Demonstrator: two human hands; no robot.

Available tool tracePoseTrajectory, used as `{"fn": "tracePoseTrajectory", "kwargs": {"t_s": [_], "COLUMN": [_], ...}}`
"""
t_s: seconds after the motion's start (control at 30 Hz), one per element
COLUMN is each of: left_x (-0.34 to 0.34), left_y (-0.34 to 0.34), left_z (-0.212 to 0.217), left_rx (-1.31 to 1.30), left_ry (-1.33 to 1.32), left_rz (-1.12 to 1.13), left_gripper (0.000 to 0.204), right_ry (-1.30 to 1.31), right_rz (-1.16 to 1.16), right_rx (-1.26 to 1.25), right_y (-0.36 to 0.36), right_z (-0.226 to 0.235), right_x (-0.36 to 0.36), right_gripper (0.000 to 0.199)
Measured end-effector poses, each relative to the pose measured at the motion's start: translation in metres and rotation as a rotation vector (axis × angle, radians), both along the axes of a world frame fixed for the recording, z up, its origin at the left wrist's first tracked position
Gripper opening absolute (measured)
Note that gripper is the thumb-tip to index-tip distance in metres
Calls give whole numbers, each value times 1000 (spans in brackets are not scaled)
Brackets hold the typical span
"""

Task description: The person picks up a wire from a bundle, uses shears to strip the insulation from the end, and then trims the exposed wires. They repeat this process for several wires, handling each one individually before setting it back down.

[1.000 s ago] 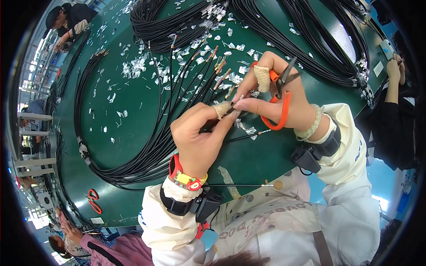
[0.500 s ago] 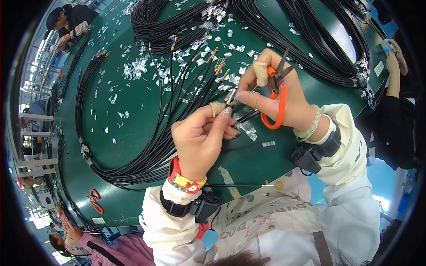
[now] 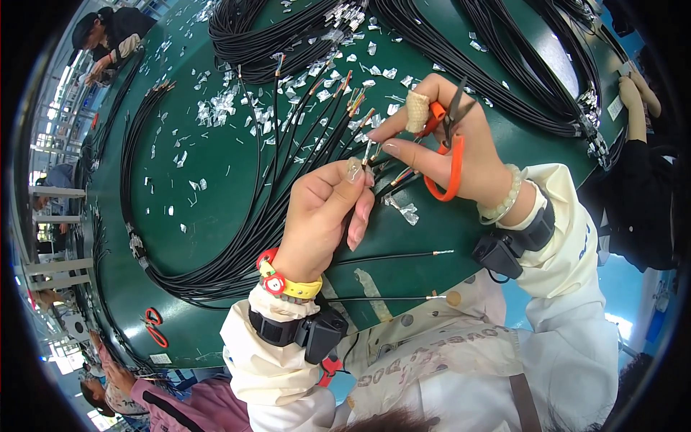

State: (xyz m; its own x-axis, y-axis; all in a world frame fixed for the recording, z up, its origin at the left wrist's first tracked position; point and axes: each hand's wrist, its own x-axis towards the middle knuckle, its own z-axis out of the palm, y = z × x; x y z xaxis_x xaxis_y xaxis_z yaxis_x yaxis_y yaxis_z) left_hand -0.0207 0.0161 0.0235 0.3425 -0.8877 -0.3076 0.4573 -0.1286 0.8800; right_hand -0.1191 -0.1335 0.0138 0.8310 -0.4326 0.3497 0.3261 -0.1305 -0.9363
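Observation:
My left hand (image 3: pixel 324 209) pinches a black cable (image 3: pixel 366 164) near its stripped end, where a silvery foil-like tip stands up between thumb and forefinger. The right hand (image 3: pixel 461 151) is hooked through the orange handles of a pair of scissors (image 3: pixel 456 173), their dark blades pointing up and away over the knuckles. Its thumb and forefinger are slightly parted beside the stripped tip; whether they touch it I cannot tell. Cloth tape wraps the right forefinger. Several cable ends with coloured wires (image 3: pixel 407 175) lie just beneath the right thumb.
A looped black cable bundle (image 3: pixel 187 281) covers the left of the green table (image 3: pixel 403 266). More bundles (image 3: pixel 281 54) lie at the far side, among foil scraps (image 3: pixel 219 108). Orange-handled scissors (image 3: pixel 155 327) rest at the near left. Other people work around the table.
My left hand has turned and shifted slightly, now gripping a cable with an upright stripped tip. Another cable with a silvery tip now lies to the right of the left wrist. The right fingers have opened slightly.

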Motion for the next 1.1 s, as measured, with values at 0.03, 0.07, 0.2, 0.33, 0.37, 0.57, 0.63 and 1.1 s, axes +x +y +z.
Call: {"fn": "tracePoseTrajectory", "kwargs": {"t_s": [0.03, 0.07, 0.2, 0.33, 0.37, 0.57, 0.63, 1.1], "left_x": [1, 2, 8, 12, 13, 13, 14, 16], "left_y": [1, 1, 5, 6, 6, 7, 7, 10], "left_z": [0, 1, -1, -2, -1, 1, 1, -3], "left_rx": [3, 5, -3, -53, -51, -125, -126, -202], "left_ry": [28, 56, 205, 329, 329, 396, 400, 226], "left_rz": [-16, -33, -78, -159, -159, -223, -228, -295], "left_gripper": [20, 20, 20, 21, 21, 21, 22, 22], "right_ry": [-26, -53, -101, -135, -147, -88, -100, -73], "right_rz": [8, 15, 37, 34, 30, 31, 43, 140], "right_rx": [-61, -122, -268, -354, -375, -360, -359, -22], "right_y": [0, -1, -2, -6, -7, -7, -7, 0], "right_z": [-1, -1, 3, 1, 1, 2, 1, 13], "right_x": [0, 0, -2, -2, -1, -1, 1, 1], "right_gripper": [30, 30, 30, 31, 32, 34, 34, 32]}}
